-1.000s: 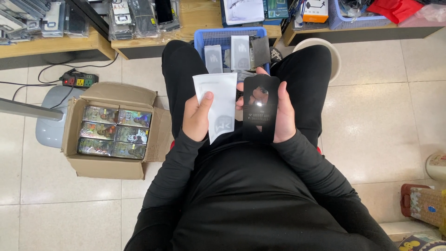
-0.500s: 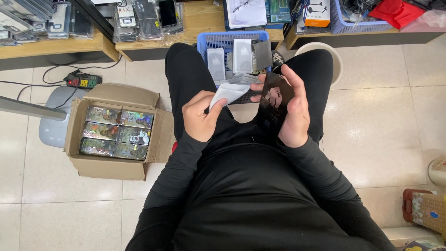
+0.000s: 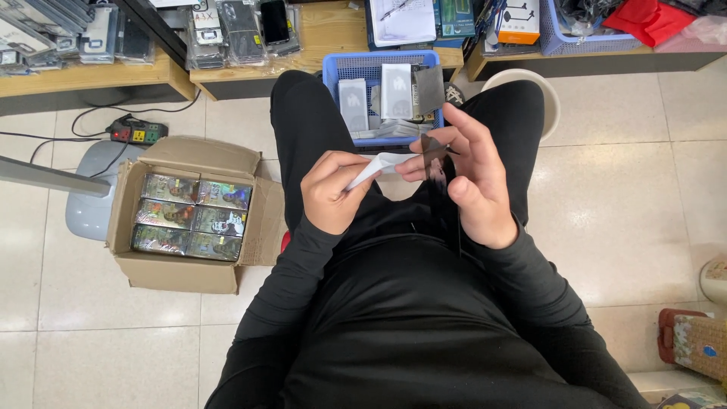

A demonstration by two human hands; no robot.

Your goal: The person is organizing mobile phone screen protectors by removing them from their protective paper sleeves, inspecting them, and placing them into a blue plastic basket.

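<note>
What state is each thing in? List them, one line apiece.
Left hand: fingers pinch the white packet.
Right hand: holds the dark case, edge-on.
White packet: held between both hands.
Dark case: upright in the right hand.
Cardboard box: flaps open, full of packs.
Blue basket: open, holding packets.

Your white pouch [image 3: 376, 164] is flat and thin, seen nearly edge-on, tilted just in front of the blue basket [image 3: 338, 73]. Your dark case [image 3: 439, 185] is glossy black, turned edge-on, hanging upright just nearer you than that basket.
</note>
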